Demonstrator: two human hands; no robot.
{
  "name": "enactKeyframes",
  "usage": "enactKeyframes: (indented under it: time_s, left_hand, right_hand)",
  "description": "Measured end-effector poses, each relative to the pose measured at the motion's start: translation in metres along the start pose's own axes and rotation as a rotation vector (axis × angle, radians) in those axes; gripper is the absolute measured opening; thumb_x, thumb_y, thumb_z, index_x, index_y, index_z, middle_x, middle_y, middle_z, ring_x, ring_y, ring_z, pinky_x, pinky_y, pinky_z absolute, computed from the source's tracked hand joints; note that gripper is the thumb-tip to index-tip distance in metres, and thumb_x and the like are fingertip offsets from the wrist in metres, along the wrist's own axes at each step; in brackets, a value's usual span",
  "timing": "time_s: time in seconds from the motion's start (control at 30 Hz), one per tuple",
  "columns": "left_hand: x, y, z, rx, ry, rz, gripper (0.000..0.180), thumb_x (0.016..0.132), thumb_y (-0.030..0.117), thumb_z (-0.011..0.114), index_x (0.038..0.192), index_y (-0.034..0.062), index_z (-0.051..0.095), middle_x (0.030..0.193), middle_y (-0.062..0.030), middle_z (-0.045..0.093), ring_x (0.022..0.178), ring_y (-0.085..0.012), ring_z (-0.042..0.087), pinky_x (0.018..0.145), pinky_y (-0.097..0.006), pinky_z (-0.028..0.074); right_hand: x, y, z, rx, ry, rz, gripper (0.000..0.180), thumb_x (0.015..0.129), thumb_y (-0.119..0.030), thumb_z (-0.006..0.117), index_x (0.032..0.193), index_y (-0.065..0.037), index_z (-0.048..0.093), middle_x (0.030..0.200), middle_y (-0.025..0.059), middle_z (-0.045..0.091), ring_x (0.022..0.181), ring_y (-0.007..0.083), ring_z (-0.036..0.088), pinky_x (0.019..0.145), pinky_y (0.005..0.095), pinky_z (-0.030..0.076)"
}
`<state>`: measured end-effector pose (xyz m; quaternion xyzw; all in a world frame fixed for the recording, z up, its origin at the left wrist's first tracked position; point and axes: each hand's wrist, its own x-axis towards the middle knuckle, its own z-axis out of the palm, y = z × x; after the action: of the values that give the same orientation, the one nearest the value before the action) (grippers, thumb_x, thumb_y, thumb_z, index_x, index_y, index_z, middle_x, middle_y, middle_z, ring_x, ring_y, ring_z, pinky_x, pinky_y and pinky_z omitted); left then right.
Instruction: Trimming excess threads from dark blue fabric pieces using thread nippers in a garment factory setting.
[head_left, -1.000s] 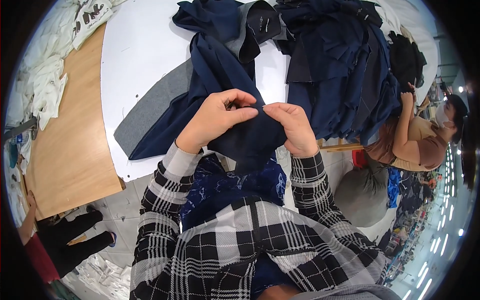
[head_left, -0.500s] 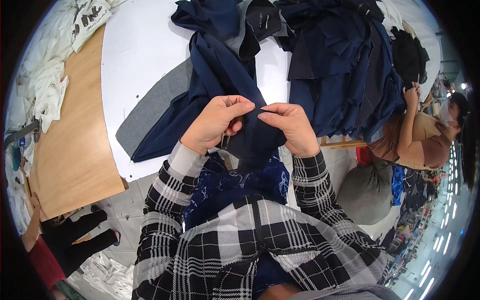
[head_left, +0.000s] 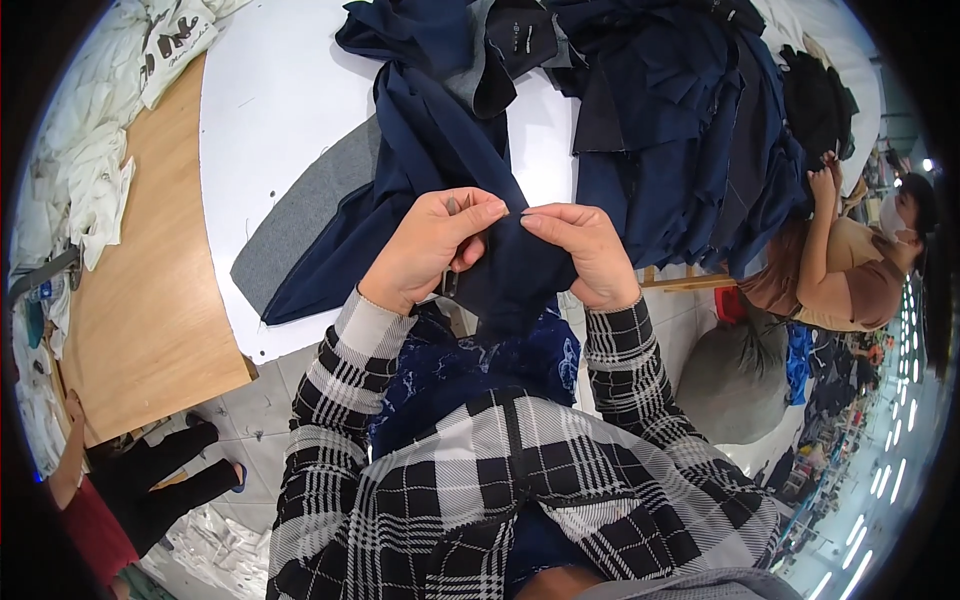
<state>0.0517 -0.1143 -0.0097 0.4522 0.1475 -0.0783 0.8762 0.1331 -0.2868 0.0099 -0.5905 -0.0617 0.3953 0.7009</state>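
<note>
My left hand [head_left: 432, 245] is closed, thumb and index finger pinched together. Tucked in its fingers is a small metal tool [head_left: 450, 285], by its shape thread snips, mostly hidden by the palm. Across a narrow gap, my right hand [head_left: 592, 255] pinches too. Whatever its fingertips hold is too small to make out. Beneath both hands hangs a navy garment piece [head_left: 440, 130], running from the white table [head_left: 290, 110] down toward my lap. Its grey lining-side panel [head_left: 310, 220] lies spread on the left.
A heap of navy and black pieces [head_left: 670, 150] covers the table's right side. A wooden board [head_left: 150, 260] and white garments [head_left: 85, 180] are at left. One person [head_left: 850, 250] works at far right; another [head_left: 100, 510] stands at lower left. A grey sack [head_left: 735, 380] is on the floor.
My fingertips are slightly farther apart, and the dark edge between them no longer shows. The person at right has shifted a little. The cloth lies much as before.
</note>
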Motion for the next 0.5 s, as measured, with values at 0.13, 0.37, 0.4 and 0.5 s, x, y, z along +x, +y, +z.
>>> enactKeyframes:
  time_s: [0.13,0.37,0.4,0.5]
  left_hand:
    - [-0.006,0.002,0.002,0.315,0.154,0.144,0.018,0.087,0.018,0.060,0.094,0.0012,0.060,0.065,0.0013,0.054,0.051,-0.0034,0.044,0.047,-0.016,0.034]
    - [-0.036,0.007,-0.001,0.792,0.409,0.492,0.049,0.081,0.002,0.060,0.126,-0.0012,0.044,0.099,-0.0067,0.054,0.072,-0.0076,0.046,0.065,-0.021,0.042]
    - [-0.039,0.006,-0.001,0.789,0.345,0.530,0.052,0.082,-0.001,0.058,0.131,-0.0002,0.041,0.102,-0.0060,0.053,0.076,-0.0057,0.046,0.066,-0.019,0.041]
    - [-0.048,0.008,0.016,0.626,0.187,0.424,0.055,0.082,-0.002,0.059,0.133,0.0019,0.040,0.090,-0.0022,0.056,0.070,-0.0045,0.046,0.062,-0.017,0.040]
  right_hand:
    - [0.002,0.003,-0.001,0.010,0.030,-0.020,0.018,0.080,-0.006,0.065,0.095,0.005,0.066,0.087,0.0091,0.067,0.080,0.0110,0.061,0.077,0.0198,0.046]
    - [0.000,0.001,-0.001,0.024,0.101,-0.036,0.019,0.082,-0.008,0.063,0.095,0.005,0.065,0.087,0.0089,0.066,0.080,0.0109,0.061,0.077,0.0203,0.046]
    - [0.000,0.001,0.000,0.023,0.099,-0.043,0.019,0.082,-0.008,0.063,0.095,0.006,0.065,0.087,0.0089,0.066,0.080,0.0110,0.061,0.077,0.0203,0.046]
    - [0.001,0.003,0.003,0.010,0.091,-0.052,0.019,0.082,-0.008,0.063,0.095,0.006,0.065,0.087,0.0088,0.066,0.081,0.0112,0.061,0.077,0.0204,0.046]
